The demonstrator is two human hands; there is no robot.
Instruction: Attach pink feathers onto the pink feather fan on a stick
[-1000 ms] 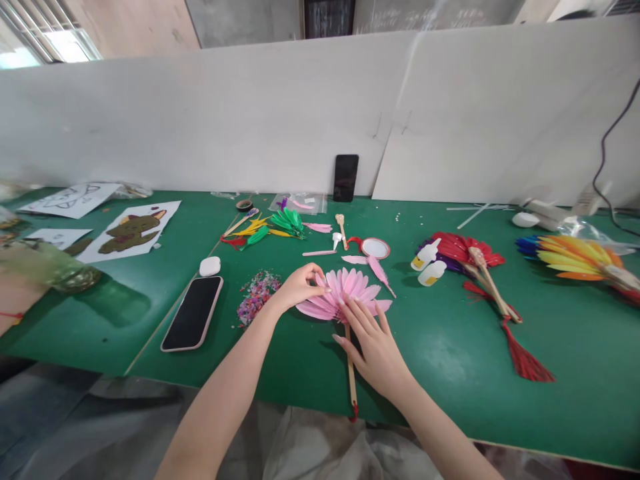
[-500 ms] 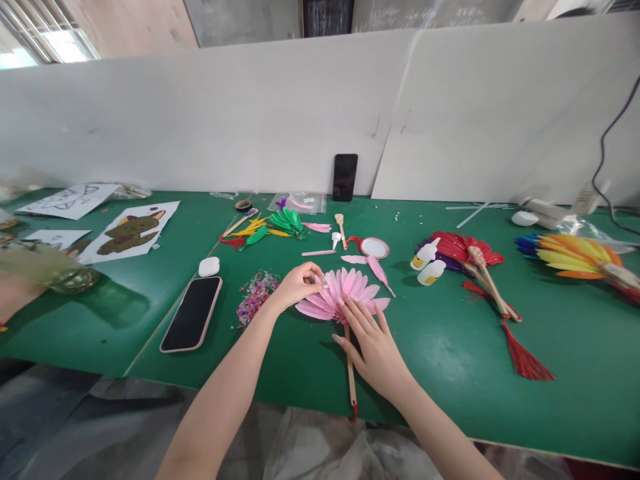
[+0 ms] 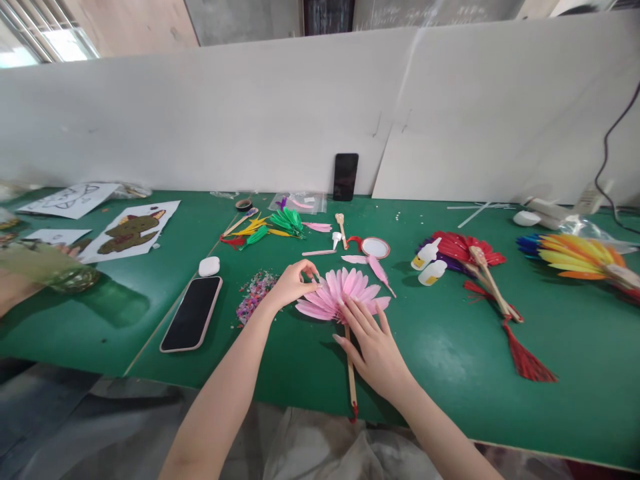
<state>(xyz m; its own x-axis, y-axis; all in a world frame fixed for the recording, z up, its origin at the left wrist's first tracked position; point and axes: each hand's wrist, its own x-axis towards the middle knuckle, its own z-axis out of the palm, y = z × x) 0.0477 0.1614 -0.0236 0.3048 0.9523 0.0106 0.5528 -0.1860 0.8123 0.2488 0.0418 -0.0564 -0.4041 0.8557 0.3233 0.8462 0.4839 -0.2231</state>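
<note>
A pink feather fan [image 3: 330,300] lies on the green table, its wooden handle [image 3: 351,370] pointing toward me with a red cord at the end. My right hand [image 3: 377,343] rests flat on the base of the feathers, fingers stretched out. At the fan's upper left edge, my left hand [image 3: 295,283] has thumb and forefinger pinched; whatever is between the tips is too small to make out. Just left of that hand sits a pile of small colourful sequins [image 3: 255,293]. Loose pink feathers [image 3: 377,270] lie beyond the fan.
Two glue bottles [image 3: 431,272], a red feather fan [image 3: 457,247] and a rainbow feather fan [image 3: 575,257] are on the right. On the left are a phone [image 3: 191,313] and a white earbud case [image 3: 209,266]. Farther left, another person's hand [image 3: 17,287] is near a green bottle [image 3: 75,277].
My left hand has drawn slightly left, away from the feather tips. My right hand stays still on the fan. The other person's hand at the left has shifted.
</note>
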